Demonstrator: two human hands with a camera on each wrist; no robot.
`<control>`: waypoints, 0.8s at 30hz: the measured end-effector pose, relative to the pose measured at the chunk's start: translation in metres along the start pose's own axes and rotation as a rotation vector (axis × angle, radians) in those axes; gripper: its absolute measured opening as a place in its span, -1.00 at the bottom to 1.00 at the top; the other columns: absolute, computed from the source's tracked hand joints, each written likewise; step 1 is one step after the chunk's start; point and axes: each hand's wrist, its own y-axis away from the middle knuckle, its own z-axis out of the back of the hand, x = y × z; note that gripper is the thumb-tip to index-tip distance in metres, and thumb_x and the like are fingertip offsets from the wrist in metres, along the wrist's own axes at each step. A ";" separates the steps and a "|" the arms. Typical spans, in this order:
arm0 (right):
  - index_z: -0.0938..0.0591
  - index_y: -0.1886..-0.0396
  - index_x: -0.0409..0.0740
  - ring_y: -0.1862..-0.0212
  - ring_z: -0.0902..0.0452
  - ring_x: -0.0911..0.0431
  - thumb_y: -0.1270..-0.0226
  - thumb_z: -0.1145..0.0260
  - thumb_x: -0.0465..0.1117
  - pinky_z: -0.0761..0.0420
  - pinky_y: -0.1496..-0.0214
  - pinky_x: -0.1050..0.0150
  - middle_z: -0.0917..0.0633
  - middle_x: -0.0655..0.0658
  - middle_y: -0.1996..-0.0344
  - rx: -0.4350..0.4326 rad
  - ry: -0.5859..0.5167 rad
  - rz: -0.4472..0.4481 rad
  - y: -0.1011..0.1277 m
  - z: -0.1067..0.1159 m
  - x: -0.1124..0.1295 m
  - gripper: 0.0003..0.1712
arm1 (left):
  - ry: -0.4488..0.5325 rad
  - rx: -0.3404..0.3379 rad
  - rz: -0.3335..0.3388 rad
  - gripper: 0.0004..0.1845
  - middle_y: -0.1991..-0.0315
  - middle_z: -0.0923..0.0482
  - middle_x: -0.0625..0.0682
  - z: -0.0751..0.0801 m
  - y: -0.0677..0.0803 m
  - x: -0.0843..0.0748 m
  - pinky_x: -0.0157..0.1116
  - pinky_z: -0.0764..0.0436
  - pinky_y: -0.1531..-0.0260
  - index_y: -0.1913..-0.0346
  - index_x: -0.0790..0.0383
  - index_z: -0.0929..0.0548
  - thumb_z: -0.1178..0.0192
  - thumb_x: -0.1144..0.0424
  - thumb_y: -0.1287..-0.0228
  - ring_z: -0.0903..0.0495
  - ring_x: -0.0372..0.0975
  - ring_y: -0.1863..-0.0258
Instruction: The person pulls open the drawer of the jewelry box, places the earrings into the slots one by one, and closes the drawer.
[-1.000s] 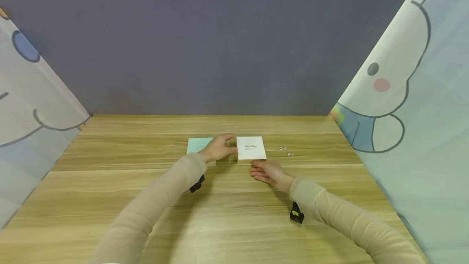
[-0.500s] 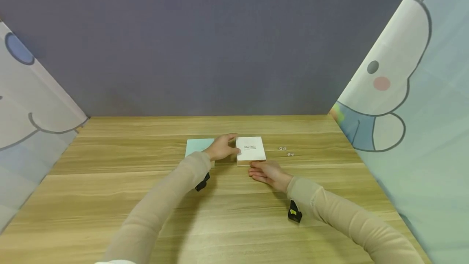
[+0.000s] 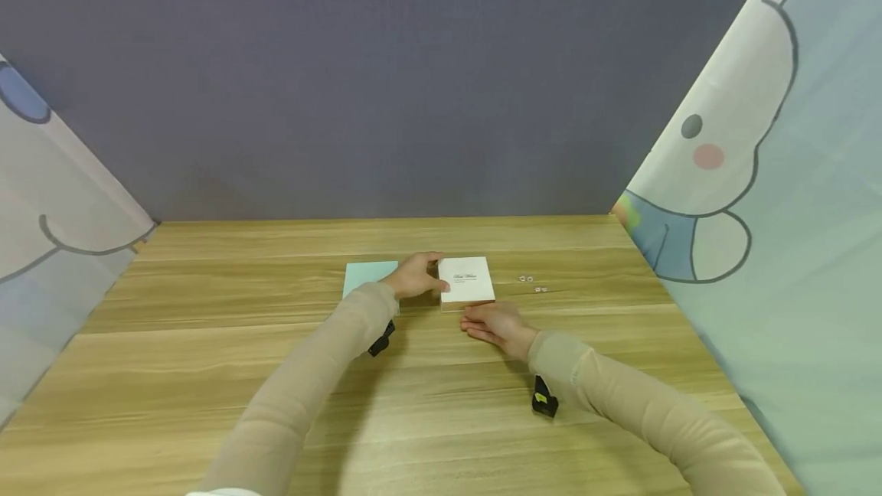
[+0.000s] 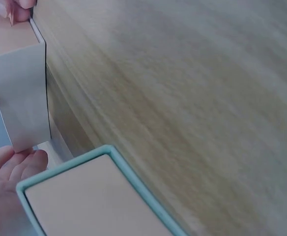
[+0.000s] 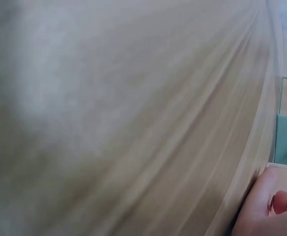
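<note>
A white drawer-style box [image 3: 468, 279] with dark print on its lid lies on the wooden table. My left hand [image 3: 412, 275] grips its left side, thumb over the lid's edge and fingers along the far side. At the near side, my right hand [image 3: 501, 327] has its fingers round a small pull tab [image 5: 271, 203] on the tan drawer front; they partly hide it. In the left wrist view that drawer front [image 4: 13, 37] sits flush in the white sleeve. Partly under my left wrist in the head view is a teal box [image 3: 368, 274], with a tan drawer front.
To the right of the white box lie two pairs of small shiny pieces [image 3: 527, 279], too small to make out. A dark grey panel [image 3: 386, 98] rises behind the table [image 3: 427, 419], and cartoon-printed cloths [image 3: 758, 174] hang at both sides.
My left hand has moved right, onto the white box, and its thumb now overlaps the lid. My right hand stays at the near side. The whole head view has shifted slightly.
</note>
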 end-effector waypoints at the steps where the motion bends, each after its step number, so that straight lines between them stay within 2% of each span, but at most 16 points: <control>1: -0.53 0.05 -0.43 0.41 -0.64 0.20 -0.25 -0.19 -0.37 -0.64 0.30 0.43 -0.71 -0.11 0.45 -0.006 0.003 0.007 0.000 -0.001 0.000 -0.71 | -0.002 -0.003 -0.002 -0.20 -0.34 -0.20 0.16 0.000 0.000 0.000 -0.09 -0.30 -0.27 -0.37 0.25 -0.20 -0.33 0.17 -0.09 -0.21 -0.01 -0.32; 6: -0.53 0.07 -0.45 0.46 -0.63 0.24 -0.24 -0.19 -0.41 -0.64 0.35 0.45 -0.70 -0.08 0.52 -0.031 0.008 0.035 0.000 -0.005 -0.002 -0.72 | -0.021 -0.007 -0.006 -0.20 -0.34 -0.22 0.15 0.001 -0.002 0.002 -0.10 -0.30 -0.27 -0.35 0.25 -0.22 -0.34 0.15 -0.07 -0.23 -0.01 -0.31; 12: -0.51 0.04 -0.50 0.44 -0.63 0.22 -0.25 -0.19 -0.42 -0.65 0.31 0.42 -0.70 -0.11 0.49 -0.044 0.008 0.064 0.000 -0.006 -0.005 -0.69 | -0.022 -0.005 -0.005 -0.19 -0.31 -0.27 0.15 0.000 -0.003 0.000 -0.10 -0.32 -0.25 -0.36 0.26 -0.21 -0.34 0.16 -0.07 -0.27 -0.02 -0.28; 24: -0.53 0.10 -0.51 0.49 -0.62 0.24 -0.22 -0.21 -0.43 -0.64 0.36 0.46 -0.69 -0.07 0.55 -0.054 -0.003 0.075 0.000 -0.007 -0.006 -0.73 | -0.028 0.005 -0.012 -0.22 -0.25 -0.33 0.14 -0.001 -0.008 0.004 -0.13 -0.37 -0.20 -0.35 0.26 -0.23 -0.33 0.17 -0.09 -0.33 -0.05 -0.23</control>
